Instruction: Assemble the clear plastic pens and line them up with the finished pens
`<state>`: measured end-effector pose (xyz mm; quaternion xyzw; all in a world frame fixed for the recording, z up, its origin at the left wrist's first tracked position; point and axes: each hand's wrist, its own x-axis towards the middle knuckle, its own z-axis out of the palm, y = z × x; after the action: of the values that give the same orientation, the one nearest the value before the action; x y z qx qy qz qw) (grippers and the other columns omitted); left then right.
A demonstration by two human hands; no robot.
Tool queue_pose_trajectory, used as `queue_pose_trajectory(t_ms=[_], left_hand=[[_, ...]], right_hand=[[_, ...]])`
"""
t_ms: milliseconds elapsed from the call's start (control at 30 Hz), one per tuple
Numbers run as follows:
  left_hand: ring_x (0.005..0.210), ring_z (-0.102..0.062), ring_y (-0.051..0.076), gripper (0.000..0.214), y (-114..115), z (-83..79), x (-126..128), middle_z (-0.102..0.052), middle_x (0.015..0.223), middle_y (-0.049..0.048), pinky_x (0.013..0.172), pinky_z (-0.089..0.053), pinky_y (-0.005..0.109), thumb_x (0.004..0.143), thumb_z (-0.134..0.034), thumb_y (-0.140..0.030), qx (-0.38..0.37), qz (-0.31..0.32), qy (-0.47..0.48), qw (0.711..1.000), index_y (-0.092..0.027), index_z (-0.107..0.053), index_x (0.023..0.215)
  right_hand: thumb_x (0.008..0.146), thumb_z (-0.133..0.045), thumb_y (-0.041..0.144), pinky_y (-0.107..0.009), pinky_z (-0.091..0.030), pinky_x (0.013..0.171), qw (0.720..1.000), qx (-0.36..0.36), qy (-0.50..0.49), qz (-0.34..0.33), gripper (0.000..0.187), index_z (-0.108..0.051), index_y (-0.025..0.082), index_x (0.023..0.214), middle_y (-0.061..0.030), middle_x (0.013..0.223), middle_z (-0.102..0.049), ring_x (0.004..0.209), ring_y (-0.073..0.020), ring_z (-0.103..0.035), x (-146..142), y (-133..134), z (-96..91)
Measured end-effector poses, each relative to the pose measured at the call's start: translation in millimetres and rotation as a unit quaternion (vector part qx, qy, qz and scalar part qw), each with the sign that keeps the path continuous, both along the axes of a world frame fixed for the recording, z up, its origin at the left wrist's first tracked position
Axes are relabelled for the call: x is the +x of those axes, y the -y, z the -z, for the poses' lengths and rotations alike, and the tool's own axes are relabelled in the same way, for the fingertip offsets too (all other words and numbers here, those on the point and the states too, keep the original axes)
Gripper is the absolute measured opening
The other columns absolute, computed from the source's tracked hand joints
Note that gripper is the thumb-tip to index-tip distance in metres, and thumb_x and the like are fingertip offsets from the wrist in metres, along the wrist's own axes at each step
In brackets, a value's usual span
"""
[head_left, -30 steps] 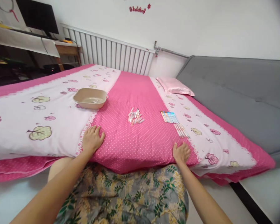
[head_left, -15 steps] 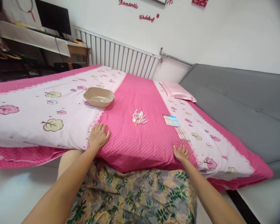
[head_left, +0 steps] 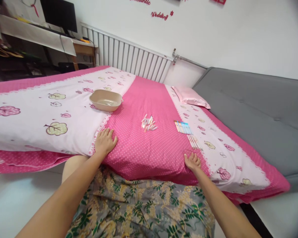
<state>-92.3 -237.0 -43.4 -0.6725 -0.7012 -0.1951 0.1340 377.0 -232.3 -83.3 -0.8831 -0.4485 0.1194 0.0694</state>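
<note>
1. Here we are at the bedside, and the left hand (head_left: 105, 142) lies palm down on the bedspread (head_left: 149, 155), fingers loosely spread, right by the lacy border of the pink polka-dot band.
2. Over to the right hand (head_left: 192, 161): it rests near the band's front edge, fingers a little apart and gently bent, its palm hidden from us.
3. Centre stage, a loose pile of slim pens (head_left: 149, 123) sits on the pink, crossed at all angles, well beyond both hands.
4. And look right: a neat row of blue-ended pens (head_left: 182, 127) lies side by side, some ends orange-brown.
5. Just below it, a row of pale pens (head_left: 194, 142) slants towards the right hand, near its fingertips; whether the rows touch, I can't tell.
6. Beyond the left hand stands a beige basin (head_left: 103, 105), upright, something glinting inside, too small to make out.
7. Further back, a pink pillow (head_left: 190, 96) lies against the grey headboard (head_left: 250, 99).
</note>
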Motion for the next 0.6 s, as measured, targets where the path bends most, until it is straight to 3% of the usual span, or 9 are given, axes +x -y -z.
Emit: queue_pose_trajectory(t_ms=[400, 600], left_hand=[[0.123, -0.043, 0.031, 0.054, -0.4, 0.9, -0.1, -0.052, 0.129, 0.0190, 0.106, -0.024, 0.043, 0.086, -0.036, -0.041, 0.005, 0.006, 0.016, 1.000, -0.006, -0.052, 0.125], [0.123, -0.042, 0.031, 0.054, -0.8, 1.4, 0.1, -0.052, 0.130, 0.0182, 0.106, -0.024, 0.043, 0.085, -0.037, -0.040, 0.008, 0.009, 0.027, 1.000, -0.008, -0.052, 0.125]], right_hand=[[0.090, -0.024, 0.048, -0.048, -0.008, 0.111, 1.000, -0.004, 0.003, 0.003, 0.067, -0.013, 0.011, 0.146, -0.0144, 0.154, -0.008, 0.139, -0.0314, -0.008, -0.9, -1.1, -1.4], [0.089, -0.042, 0.049, -0.056, -0.015, 0.108, 1.000, -0.006, 0.003, -0.002, 0.062, -0.026, 0.020, 0.142, -0.0111, 0.152, -0.017, 0.137, -0.0319, -0.018, 2.4, -3.2, -6.3]])
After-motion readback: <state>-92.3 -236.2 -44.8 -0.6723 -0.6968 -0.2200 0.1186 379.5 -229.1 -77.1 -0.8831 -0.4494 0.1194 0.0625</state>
